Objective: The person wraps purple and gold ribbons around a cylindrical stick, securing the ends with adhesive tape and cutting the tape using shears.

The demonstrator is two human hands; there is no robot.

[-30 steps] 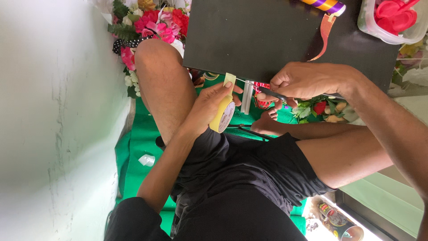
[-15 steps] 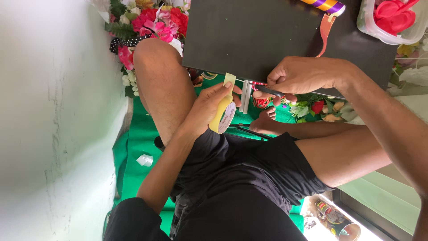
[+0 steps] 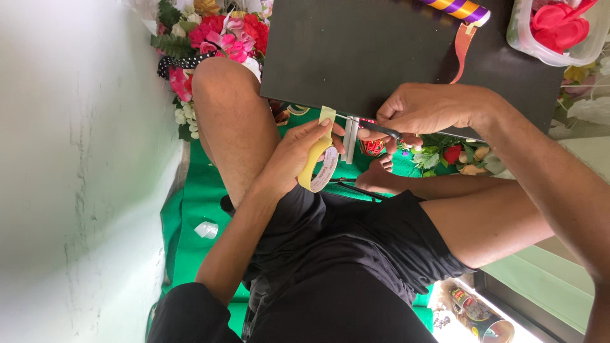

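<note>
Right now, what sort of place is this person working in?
Probably a home craft corner on the floor, not a workshop. The person sits on a green mat beside artificial flowers, with a ribbon roll on a dark board and a tape roll in the left hand.

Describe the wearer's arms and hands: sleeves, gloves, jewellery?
Both arms are bare up to the frame edge, no sleeves showing. The left hand and right hand wear no gloves; no rings, watch or bracelets can be seen. Black shorts below.
</note>
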